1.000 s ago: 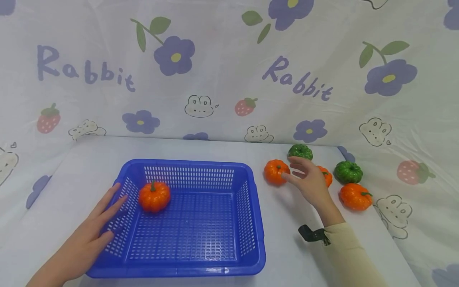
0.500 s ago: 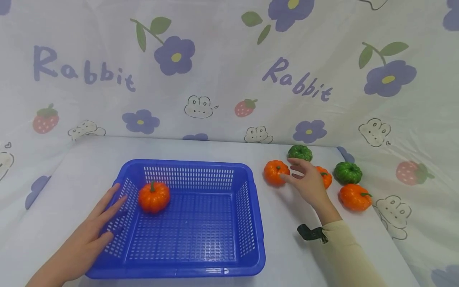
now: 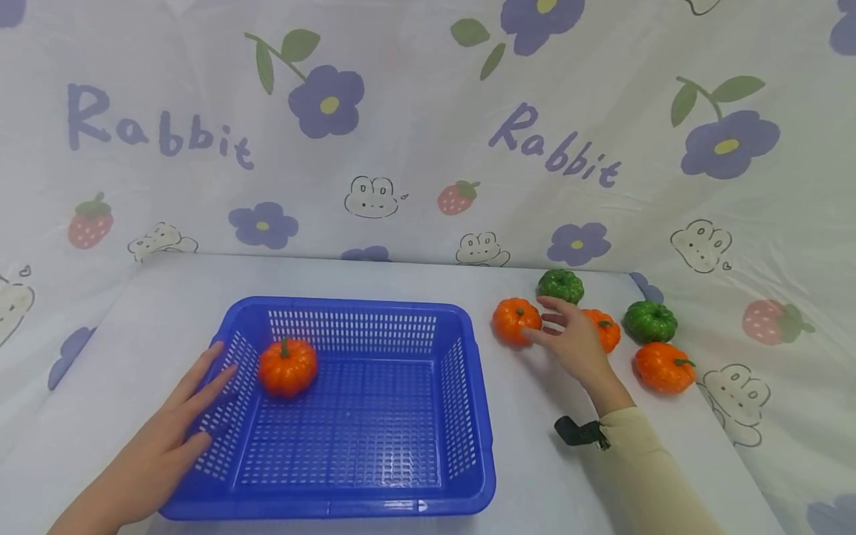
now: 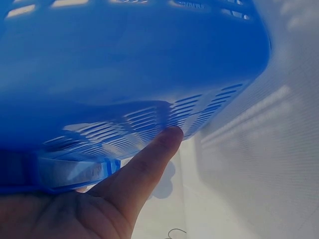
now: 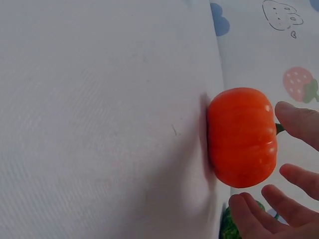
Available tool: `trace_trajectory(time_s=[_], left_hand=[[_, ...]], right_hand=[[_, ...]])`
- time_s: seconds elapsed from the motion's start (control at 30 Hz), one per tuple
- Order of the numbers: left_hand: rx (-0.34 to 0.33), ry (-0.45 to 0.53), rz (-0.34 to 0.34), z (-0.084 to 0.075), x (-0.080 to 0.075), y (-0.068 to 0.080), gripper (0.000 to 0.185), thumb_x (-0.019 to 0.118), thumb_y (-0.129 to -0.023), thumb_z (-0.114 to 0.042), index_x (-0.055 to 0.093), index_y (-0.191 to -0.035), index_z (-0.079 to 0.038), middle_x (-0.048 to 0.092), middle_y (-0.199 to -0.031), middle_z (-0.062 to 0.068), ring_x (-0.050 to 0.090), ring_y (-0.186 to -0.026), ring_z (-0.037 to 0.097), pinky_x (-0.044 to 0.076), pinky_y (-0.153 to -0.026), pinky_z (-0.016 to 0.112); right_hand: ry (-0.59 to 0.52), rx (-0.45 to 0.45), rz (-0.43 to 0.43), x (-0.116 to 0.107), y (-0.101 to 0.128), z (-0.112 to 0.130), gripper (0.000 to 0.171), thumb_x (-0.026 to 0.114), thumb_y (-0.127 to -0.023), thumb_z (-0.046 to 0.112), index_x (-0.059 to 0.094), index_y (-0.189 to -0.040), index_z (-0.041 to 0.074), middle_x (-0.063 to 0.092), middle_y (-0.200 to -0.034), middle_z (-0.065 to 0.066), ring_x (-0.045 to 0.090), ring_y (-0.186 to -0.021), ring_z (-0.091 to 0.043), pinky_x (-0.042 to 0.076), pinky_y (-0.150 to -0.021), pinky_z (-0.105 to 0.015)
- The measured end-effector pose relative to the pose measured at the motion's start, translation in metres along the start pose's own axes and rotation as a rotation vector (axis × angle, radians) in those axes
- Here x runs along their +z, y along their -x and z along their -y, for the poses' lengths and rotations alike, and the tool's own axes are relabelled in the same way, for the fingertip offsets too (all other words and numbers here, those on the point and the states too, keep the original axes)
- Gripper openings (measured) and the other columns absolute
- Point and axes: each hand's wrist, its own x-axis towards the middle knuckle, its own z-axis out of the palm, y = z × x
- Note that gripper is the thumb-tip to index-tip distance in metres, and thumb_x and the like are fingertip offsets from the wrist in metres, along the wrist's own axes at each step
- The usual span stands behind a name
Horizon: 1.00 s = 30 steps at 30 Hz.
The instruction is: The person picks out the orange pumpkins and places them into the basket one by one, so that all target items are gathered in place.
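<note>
From the head view, a blue plastic basket [image 3: 348, 409] with slotted walls sits on the cloth-covered counter [image 3: 521, 416], and a ribbed orange pumpkin [image 3: 287, 366] lies inside it by its left wall. The left hand [image 3: 160, 453] rests flat against the basket's left wall, fingers straight and slightly spread. To the right of the basket, the right hand [image 3: 568, 338] hangs over a cluster of glossy pumpkins, fingers loosely spread and holding nothing; its fingertips are at a second orange pumpkin [image 3: 516, 320], the one nearest the basket. Farther from the basket lie two green ones [image 3: 560, 285] [image 3: 650, 321] and two more orange ones [image 3: 605, 329] [image 3: 663, 367]. The left wrist view shows a straight finger [image 4: 149, 164] pressed on the basket's perforated wall [image 4: 149, 74]. The right wrist view shows the round, smooth second orange pumpkin [image 5: 242, 137] on the white cloth, with spread fingers [image 5: 294, 122] around its far side; whether they touch it I cannot tell.
</note>
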Motion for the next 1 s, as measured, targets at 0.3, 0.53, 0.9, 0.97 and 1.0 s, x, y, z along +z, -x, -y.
trace_trajectory(time_s=[0.3,0.53,0.9,0.97,1.0], left_hand=[[0.019,0.008,-0.005,0.0018,0.0003,-0.0004,0.080,0.054,-0.097,0.009,0.034,-0.171,-0.013,0.004,-0.182,0.003,0.004,-0.163,0.003,0.010,-0.109,0.002],[0.010,0.004,-0.003,0.0018,0.0001,-0.0001,0.081,0.054,-0.097,0.010,0.034,-0.172,-0.014,0.004,-0.182,0.003,0.005,-0.164,0.007,0.011,-0.109,0.002],[-0.005,0.001,0.003,0.0013,0.0004,0.0004,0.080,0.054,-0.097,0.009,0.034,-0.171,-0.013,0.004,-0.183,0.003,0.006,-0.166,0.015,0.010,-0.109,0.003],[-0.011,0.001,0.004,0.0008,0.0004,0.0002,0.080,0.054,-0.097,0.009,0.034,-0.171,-0.013,0.004,-0.183,0.003,0.007,-0.166,0.022,0.010,-0.109,0.003],[-0.014,0.002,0.005,0.0007,0.0004,0.0002,0.080,0.054,-0.097,0.009,0.034,-0.171,-0.013,0.003,-0.183,0.003,0.008,-0.166,0.024,0.010,-0.110,0.004]], right_hand=[[0.004,0.026,0.031,0.0009,-0.0024,-0.0036,0.076,0.085,-0.096,0.025,0.049,-0.161,0.006,0.052,-0.158,-0.024,0.055,-0.140,-0.048,0.051,-0.111,-0.061],[0.024,0.044,0.033,0.0033,-0.0028,-0.0046,0.076,0.084,-0.097,0.028,0.049,-0.161,0.009,0.049,-0.162,-0.022,0.053,-0.142,-0.048,0.050,-0.112,-0.062],[0.036,0.056,0.032,0.0057,-0.0029,-0.0053,0.072,0.082,-0.098,0.026,0.050,-0.160,0.008,0.051,-0.159,-0.022,0.054,-0.141,-0.047,0.050,-0.113,-0.061],[0.033,0.054,0.029,0.0059,-0.0027,-0.0054,0.071,0.082,-0.098,0.025,0.051,-0.160,0.008,0.052,-0.159,-0.022,0.054,-0.141,-0.047,0.050,-0.112,-0.061],[0.034,0.054,0.028,0.0062,-0.0030,-0.0059,0.071,0.082,-0.098,0.025,0.051,-0.159,0.008,0.052,-0.158,-0.022,0.055,-0.141,-0.048,0.050,-0.112,-0.061]])
